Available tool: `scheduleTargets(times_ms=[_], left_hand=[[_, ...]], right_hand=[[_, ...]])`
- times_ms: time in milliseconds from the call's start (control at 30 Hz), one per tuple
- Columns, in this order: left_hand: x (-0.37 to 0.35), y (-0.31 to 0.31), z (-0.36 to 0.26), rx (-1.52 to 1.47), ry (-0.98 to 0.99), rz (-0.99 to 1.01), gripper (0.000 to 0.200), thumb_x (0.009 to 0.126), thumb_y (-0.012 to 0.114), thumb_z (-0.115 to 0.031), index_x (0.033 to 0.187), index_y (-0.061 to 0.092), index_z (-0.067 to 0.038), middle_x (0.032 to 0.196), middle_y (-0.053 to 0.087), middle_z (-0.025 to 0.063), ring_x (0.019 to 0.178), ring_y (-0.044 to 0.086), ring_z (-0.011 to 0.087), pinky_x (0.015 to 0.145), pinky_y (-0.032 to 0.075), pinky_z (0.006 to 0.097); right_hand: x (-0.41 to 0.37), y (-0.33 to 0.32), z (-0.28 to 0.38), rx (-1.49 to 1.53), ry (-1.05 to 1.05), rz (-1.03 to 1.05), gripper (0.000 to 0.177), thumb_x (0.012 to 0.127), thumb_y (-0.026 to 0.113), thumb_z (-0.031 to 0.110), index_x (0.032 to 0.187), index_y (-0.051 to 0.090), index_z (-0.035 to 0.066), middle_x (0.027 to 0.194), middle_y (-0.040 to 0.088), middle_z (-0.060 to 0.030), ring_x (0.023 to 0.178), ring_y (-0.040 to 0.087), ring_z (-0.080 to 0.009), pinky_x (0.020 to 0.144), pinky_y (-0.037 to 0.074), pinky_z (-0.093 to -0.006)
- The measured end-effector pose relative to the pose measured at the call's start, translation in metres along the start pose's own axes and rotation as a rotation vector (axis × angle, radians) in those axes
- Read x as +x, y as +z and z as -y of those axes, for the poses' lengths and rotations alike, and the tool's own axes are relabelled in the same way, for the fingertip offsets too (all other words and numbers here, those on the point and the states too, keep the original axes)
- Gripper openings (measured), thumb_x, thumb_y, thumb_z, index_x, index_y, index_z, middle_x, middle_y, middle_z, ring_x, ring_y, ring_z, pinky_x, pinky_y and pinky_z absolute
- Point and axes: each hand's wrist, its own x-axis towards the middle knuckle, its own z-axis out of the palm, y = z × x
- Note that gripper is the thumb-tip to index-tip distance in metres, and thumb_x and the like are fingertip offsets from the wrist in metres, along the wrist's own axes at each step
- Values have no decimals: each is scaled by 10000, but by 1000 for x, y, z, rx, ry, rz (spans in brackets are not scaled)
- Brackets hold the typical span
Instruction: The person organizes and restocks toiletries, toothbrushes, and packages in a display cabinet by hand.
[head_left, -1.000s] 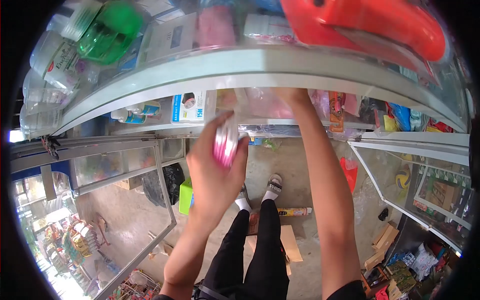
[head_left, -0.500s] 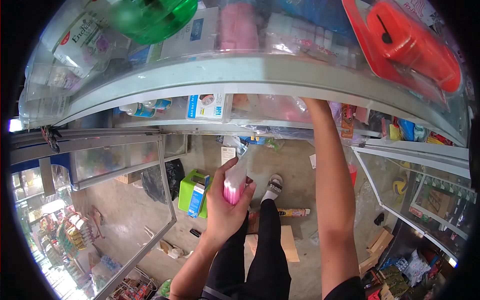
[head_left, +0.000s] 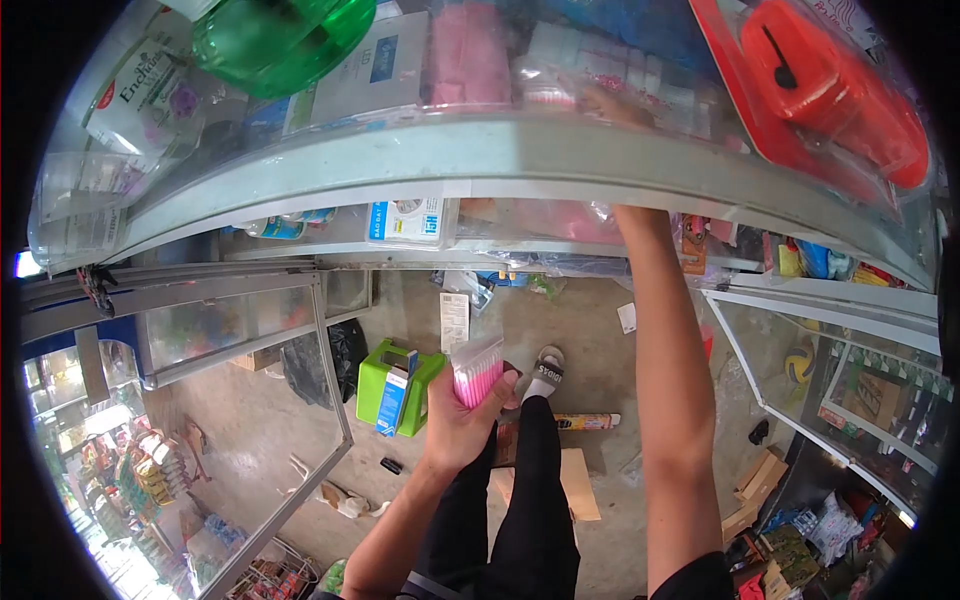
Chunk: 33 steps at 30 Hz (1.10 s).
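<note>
My left hand (head_left: 462,420) is closed around a clear plastic bag of thin pink sticks (head_left: 478,372), which look like cotton swabs, and holds it below the cabinet. My right arm reaches up under the front rail into the glass display cabinet (head_left: 480,160). Blurred through its glass top, my right hand (head_left: 615,105) is beside some clear packs with white contents (head_left: 548,85). Its fingers do not show well enough to tell whether they grip anything. A pink package (head_left: 470,60) lies to the left of that hand.
On the glass stand a green bottle (head_left: 285,45) and a red packaged item (head_left: 830,80). A blue-and-white box (head_left: 405,220) sits on the inner shelf. Cabinet doors hang open at left (head_left: 330,370) and right (head_left: 745,365). A green stool (head_left: 378,395) stands on the floor.
The bag in my left hand has turned and moved slightly right, so its pink sticks show more clearly. My right hand now shows through the glass top, further inside the cabinet.
</note>
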Motion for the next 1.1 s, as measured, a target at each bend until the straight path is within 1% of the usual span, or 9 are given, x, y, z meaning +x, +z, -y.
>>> scheduleTargets(times_ms=[400, 600, 633, 700, 767, 833, 933, 1033, 1100], left_hand=[[-1, 2, 3, -58, -69, 18, 267, 1013, 699, -162, 1132, 619, 64, 953, 731, 110, 795, 739, 168, 736, 612, 312], [17, -5, 3, -313, -96, 128, 427, 1107, 510, -356, 1193, 604, 51, 1051, 715, 164, 817, 739, 235, 772, 611, 366], [21, -7, 7, -357, -109, 164, 577, 1131, 352, -470, 1253, 579, 46, 1062, 706, 184, 814, 723, 255, 790, 602, 407], [31, -9, 5, -511, -186, 261, 672, 1118, 261, -543, 1298, 561, 31, 1060, 702, 179, 816, 714, 270, 809, 583, 414], [41, -7, 4, -579, -247, 306, 697, 1116, 227, -568, 1312, 563, 10, 1067, 697, 163, 835, 705, 257, 827, 577, 412], [46, 3, -6, -456, -258, 254, 667, 1122, 231, -547, 1321, 566, -6, 1073, 696, 148, 882, 705, 240, 854, 577, 410], [51, 7, -16, -404, -320, 239, 579, 1140, 253, -477, 1407, 513, -34, 1200, 662, 125, 1081, 671, 206, 976, 548, 395], [56, 18, -8, -415, -258, 213, 552, 1146, 268, -447, 1491, 428, -47, 1341, 597, 124, 1211, 616, 195, 1047, 510, 381], [58, 22, -4, -358, -208, 217, 559, 1146, 243, -458, 1494, 423, -59, 1299, 607, 119, 1208, 619, 206, 1052, 507, 387]], right_hand=[[3, -9, 22, 22, -30, -42, 284, 861, 719, 175, 1106, 672, 40, 937, 745, -137, 887, 720, -276, 819, 546, -379], [-5, -16, 31, -66, -103, -134, 248, 871, 725, 161, 1088, 712, 42, 1006, 725, -126, 945, 698, -298, 859, 541, -426], [-8, -23, 40, -94, -115, -172, 226, 881, 728, 173, 1066, 733, 44, 1044, 722, -113, 974, 693, -313, 874, 542, -443], [-18, -53, 74, 212, 315, 103, 394, 842, 779, 207, 1184, 684, 36, 1140, 698, -152, 1042, 676, -328, 907, 532, -422], [-38, -90, 117, 594, 526, 264, 577, 843, 802, 258, 1345, 623, 35, 1306, 652, -146, 1278, 581, -301, 1067, 442, -415], [-70, -106, 132, 591, 114, 532, 838, 781, 869, 269, 1499, 479, 82, 1421, 552, -182, 1303, 547, -358, 1109, 433, -448], [-105, -113, 163, 380, 93, 744, 982, 702, 930, 257, 1541, 445, 100, 1535, 487, -160, 1430, 459, -356, 1185, 382, -472], [-124, -105, 159, 386, 92, 645, 1085, 623, 963, 244, 1555, 424, 114, 1539, 480, -169, 1432, 434, -413, 1186, 378, -508], [-124, -110, 160, 265, 101, 558, 1019, 615, 950, 218, 1512, 478, 110, 1483, 511, -165, 1377, 483, -401, 1153, 399, -511]])
